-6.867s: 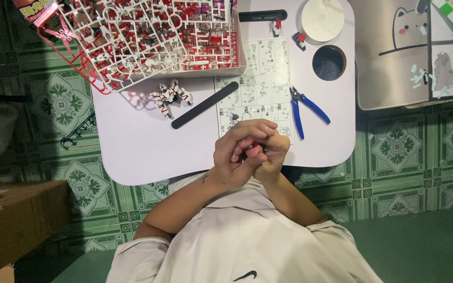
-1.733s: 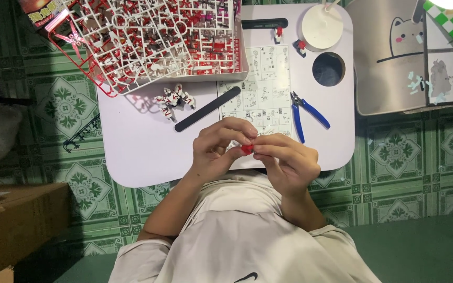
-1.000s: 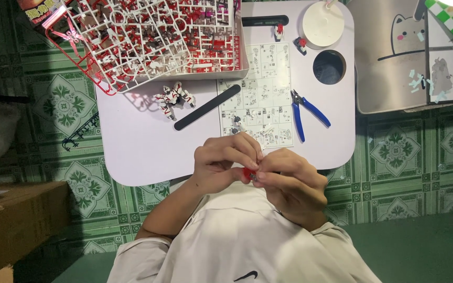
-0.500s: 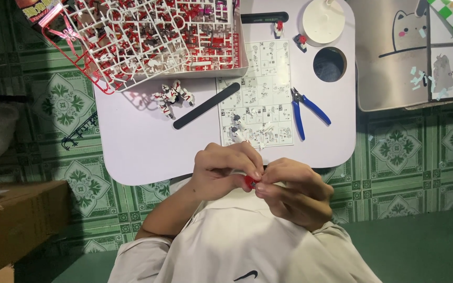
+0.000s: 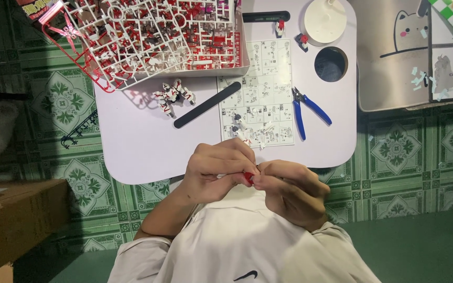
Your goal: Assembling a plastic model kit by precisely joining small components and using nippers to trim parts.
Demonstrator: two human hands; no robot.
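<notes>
One small red part (image 5: 248, 177) is pinched between the left hand (image 5: 213, 173) and right hand (image 5: 289, 191), near the table (image 5: 132, 152) edge. If squeezed askew, it could slip to the floor (image 5: 394, 157).
</notes>
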